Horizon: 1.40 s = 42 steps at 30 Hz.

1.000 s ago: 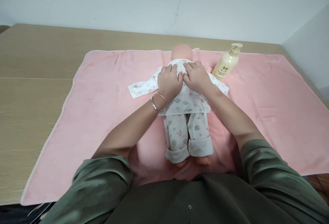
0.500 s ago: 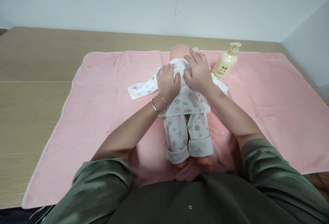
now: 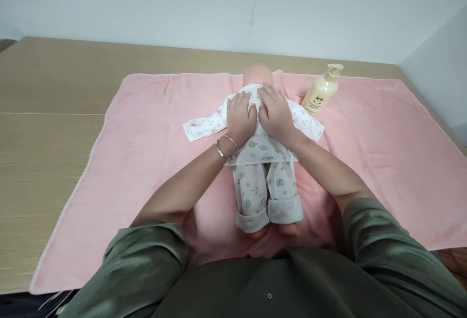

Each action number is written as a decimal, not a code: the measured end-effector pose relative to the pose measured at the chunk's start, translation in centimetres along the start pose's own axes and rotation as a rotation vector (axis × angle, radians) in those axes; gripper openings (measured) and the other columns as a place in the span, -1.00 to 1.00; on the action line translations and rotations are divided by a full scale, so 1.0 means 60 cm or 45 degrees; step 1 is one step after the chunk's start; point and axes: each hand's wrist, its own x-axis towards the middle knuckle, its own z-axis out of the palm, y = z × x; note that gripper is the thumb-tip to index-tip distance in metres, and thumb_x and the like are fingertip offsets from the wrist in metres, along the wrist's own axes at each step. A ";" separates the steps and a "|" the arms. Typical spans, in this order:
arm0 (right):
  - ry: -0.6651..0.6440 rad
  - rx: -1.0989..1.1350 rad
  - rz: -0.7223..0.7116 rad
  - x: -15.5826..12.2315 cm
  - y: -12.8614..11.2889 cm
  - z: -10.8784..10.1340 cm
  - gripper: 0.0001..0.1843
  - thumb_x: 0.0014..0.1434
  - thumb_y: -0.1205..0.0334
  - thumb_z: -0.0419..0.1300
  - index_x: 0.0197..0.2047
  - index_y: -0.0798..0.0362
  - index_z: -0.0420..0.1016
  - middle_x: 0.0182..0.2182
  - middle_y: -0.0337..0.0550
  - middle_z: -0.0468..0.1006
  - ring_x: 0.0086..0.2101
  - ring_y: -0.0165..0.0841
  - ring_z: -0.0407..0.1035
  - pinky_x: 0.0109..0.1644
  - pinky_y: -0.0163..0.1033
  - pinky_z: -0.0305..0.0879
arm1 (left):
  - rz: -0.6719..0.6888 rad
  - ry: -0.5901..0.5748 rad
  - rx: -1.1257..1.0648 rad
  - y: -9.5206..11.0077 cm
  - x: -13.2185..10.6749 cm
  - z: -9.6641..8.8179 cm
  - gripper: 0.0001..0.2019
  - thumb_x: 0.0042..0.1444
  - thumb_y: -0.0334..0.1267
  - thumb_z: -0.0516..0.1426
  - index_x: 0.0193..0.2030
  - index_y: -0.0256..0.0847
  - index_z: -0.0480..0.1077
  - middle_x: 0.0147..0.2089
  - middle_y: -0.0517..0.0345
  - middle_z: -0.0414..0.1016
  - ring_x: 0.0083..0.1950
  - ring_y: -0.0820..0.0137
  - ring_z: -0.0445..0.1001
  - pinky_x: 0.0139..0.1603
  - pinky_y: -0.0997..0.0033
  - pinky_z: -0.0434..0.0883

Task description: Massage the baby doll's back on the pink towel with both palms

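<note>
A baby doll (image 3: 265, 177) in white printed pyjamas lies on a pink towel (image 3: 153, 128), head away from me, feet near my body. My left hand (image 3: 241, 117), with two bangles at the wrist, rests flat on the doll's upper torso, fingers stretched toward the neck. My right hand (image 3: 276, 114) lies flat beside it on the same part of the top, thumbs nearly touching. Neither hand holds anything. The doll's bare head (image 3: 258, 74) shows just past my fingertips. Its sleeves spread out to both sides.
A cream pump bottle (image 3: 321, 91) stands on the towel just right of the doll's shoulder. The towel covers a wooden table (image 3: 47, 114) set against a pale wall. My green sleeves fill the bottom of the view.
My right hand slid back down from the doll's head and neck to the upper chest, next to the left hand. The left hand barely moved.
</note>
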 end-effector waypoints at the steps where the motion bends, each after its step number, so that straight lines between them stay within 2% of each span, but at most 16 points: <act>1: -0.025 -0.003 -0.005 0.000 -0.002 0.000 -0.44 0.29 0.35 -0.13 0.29 0.21 0.35 0.32 0.09 0.32 0.35 -0.14 0.12 0.48 0.16 -0.02 | -0.014 -0.008 0.007 0.002 0.000 -0.001 -0.52 0.29 -0.19 -0.11 0.26 -0.28 0.32 0.38 -0.16 0.31 0.45 0.09 0.22 0.52 -0.09 0.06; 4: -0.059 0.001 -0.023 0.000 -0.006 -0.006 -0.45 0.27 0.36 -0.12 0.26 0.21 0.38 0.30 0.11 0.34 0.33 -0.14 0.17 0.46 0.14 0.05 | -0.028 -0.031 0.010 0.007 0.000 -0.005 -0.52 0.28 -0.19 -0.11 0.26 -0.27 0.32 0.37 -0.17 0.32 0.44 0.08 0.22 0.52 -0.13 0.03; 7: 0.013 0.019 -0.036 0.000 -0.008 -0.017 -0.43 0.27 0.36 -0.09 0.31 0.09 0.33 0.36 0.02 0.27 0.37 -0.14 0.08 0.46 0.23 0.00 | -0.031 -0.034 -0.005 0.011 -0.002 -0.009 -0.51 0.27 -0.18 -0.10 0.27 -0.24 0.32 0.37 -0.17 0.31 0.44 0.07 0.22 0.51 -0.20 0.01; 9: 0.020 0.014 -0.031 -0.001 -0.009 -0.018 -0.43 0.27 0.37 -0.09 0.32 0.10 0.31 0.37 0.03 0.24 0.39 -0.12 0.04 0.46 0.25 -0.02 | -0.045 -0.035 -0.002 0.015 -0.003 -0.012 -0.51 0.27 -0.19 -0.10 0.26 -0.23 0.33 0.38 -0.19 0.31 0.44 0.04 0.21 0.51 -0.30 -0.04; 14: -0.187 -0.027 -0.013 0.002 -0.012 -0.013 -0.45 0.30 0.40 -0.11 0.29 0.27 0.34 0.34 0.17 0.27 0.36 -0.07 0.11 0.46 0.14 0.02 | -0.118 -0.041 0.001 0.025 -0.005 -0.018 -0.53 0.24 -0.21 -0.08 0.24 -0.12 0.35 0.38 -0.09 0.31 0.46 0.04 0.19 0.50 -0.43 -0.17; 17: -0.191 0.000 -0.045 0.007 -0.015 -0.046 -0.48 0.33 0.37 -0.10 0.30 0.26 0.33 0.35 0.16 0.26 0.37 -0.10 0.10 0.47 0.11 0.01 | -0.092 -0.070 0.028 0.024 -0.001 -0.021 -0.52 0.24 -0.21 -0.09 0.26 -0.19 0.35 0.38 -0.13 0.32 0.44 0.02 0.22 0.49 -0.43 -0.12; 21: -0.002 0.028 -0.009 0.011 -0.010 -0.128 -0.50 0.36 0.33 -0.14 0.29 0.10 0.33 0.34 0.02 0.29 0.38 -0.13 0.08 0.49 0.23 -0.10 | -0.035 -0.079 0.046 0.021 0.010 -0.030 -0.55 0.21 -0.22 -0.05 0.18 -0.21 0.41 0.28 -0.10 0.44 0.35 0.07 0.34 0.48 -0.23 0.09; 23: 0.103 0.007 0.084 0.013 0.010 -0.159 -0.48 0.37 0.32 -0.16 0.31 0.12 0.29 0.35 0.05 0.25 0.39 -0.12 0.05 0.48 0.24 -0.09 | -0.021 -0.068 -0.045 0.032 0.014 -0.039 -0.57 0.18 -0.22 -0.02 0.13 -0.24 0.45 0.25 -0.09 0.48 0.32 0.11 0.38 0.46 -0.09 0.19; 25: 0.188 -0.080 0.174 0.018 0.050 -0.170 -0.47 0.37 0.29 -0.18 0.34 0.16 0.23 0.38 0.14 0.18 0.40 -0.01 0.00 0.44 0.33 -0.06 | -0.028 -0.040 -0.252 0.057 0.019 -0.049 -0.57 0.20 -0.19 -0.02 0.13 -0.26 0.45 0.25 -0.05 0.47 0.33 0.20 0.39 0.46 0.08 0.25; 28: 0.270 -0.220 0.209 0.033 0.130 -0.164 -0.45 0.39 0.19 -0.17 0.37 0.16 0.15 0.38 0.27 0.11 0.39 0.18 -0.06 0.32 0.55 -0.10 | -0.080 -0.102 -0.659 0.115 0.033 -0.054 -0.51 0.33 -0.19 -0.21 0.22 -0.26 0.36 0.32 0.01 0.41 0.37 0.37 0.36 0.44 0.24 0.30; 31: 0.230 -0.244 0.254 0.045 0.192 -0.159 -0.44 0.39 0.15 -0.17 0.37 0.17 0.13 0.34 0.31 0.15 0.36 0.18 -0.01 0.30 0.51 -0.02 | -0.103 -0.331 -0.852 0.169 0.069 -0.034 -0.35 0.39 -0.18 -0.49 0.34 -0.24 0.23 0.28 0.01 0.44 0.35 0.36 0.40 0.35 0.09 0.39; 33: 0.179 -0.225 0.289 0.047 0.206 -0.164 -0.46 0.39 0.17 -0.21 0.33 0.18 0.17 0.29 0.28 0.23 0.33 0.12 0.07 0.30 0.41 0.07 | -0.084 -0.411 -0.873 0.188 0.107 -0.005 -0.28 0.39 -0.15 -0.57 0.35 -0.22 0.21 0.20 -0.01 0.50 0.33 0.30 0.43 0.26 0.00 0.44; 36: 0.158 -0.160 0.319 0.045 0.195 -0.173 -0.52 0.38 0.24 -0.27 0.19 0.16 0.30 0.18 0.23 0.37 0.24 0.01 0.22 0.25 0.22 0.21 | -0.062 -0.417 -0.902 0.195 0.171 0.052 -0.28 0.39 -0.15 -0.55 0.30 -0.27 0.29 0.16 -0.09 0.51 0.34 0.22 0.42 0.18 -0.04 0.47; 38: 0.181 -0.125 0.338 0.042 0.179 -0.173 -0.54 0.36 0.30 -0.28 0.10 0.15 0.36 0.14 0.21 0.41 0.19 -0.03 0.27 0.24 0.16 0.23 | -0.072 -0.391 -0.868 0.196 0.204 0.084 -0.32 0.40 -0.15 -0.48 0.25 -0.30 0.33 0.14 -0.15 0.51 0.35 0.16 0.40 0.14 -0.11 0.48; 40: 0.225 -0.129 0.358 0.041 0.164 -0.169 -0.56 0.32 0.36 -0.24 0.07 0.18 0.37 0.15 0.24 0.41 0.19 -0.03 0.27 0.28 0.16 0.19 | -0.134 -0.403 -0.907 0.202 0.223 0.103 -0.32 0.41 -0.14 -0.47 0.22 -0.34 0.35 0.11 -0.18 0.51 0.35 0.13 0.38 0.13 -0.14 0.48; 42: 0.239 -0.167 0.354 0.040 0.152 -0.165 -0.58 0.28 0.39 -0.19 0.04 0.24 0.40 0.13 0.30 0.43 0.19 0.01 0.28 0.31 0.22 0.14 | -0.256 -0.465 -1.072 0.213 0.227 0.106 -0.28 0.40 -0.10 -0.51 0.19 -0.39 0.35 0.07 -0.20 0.52 0.35 0.12 0.38 0.15 -0.11 0.48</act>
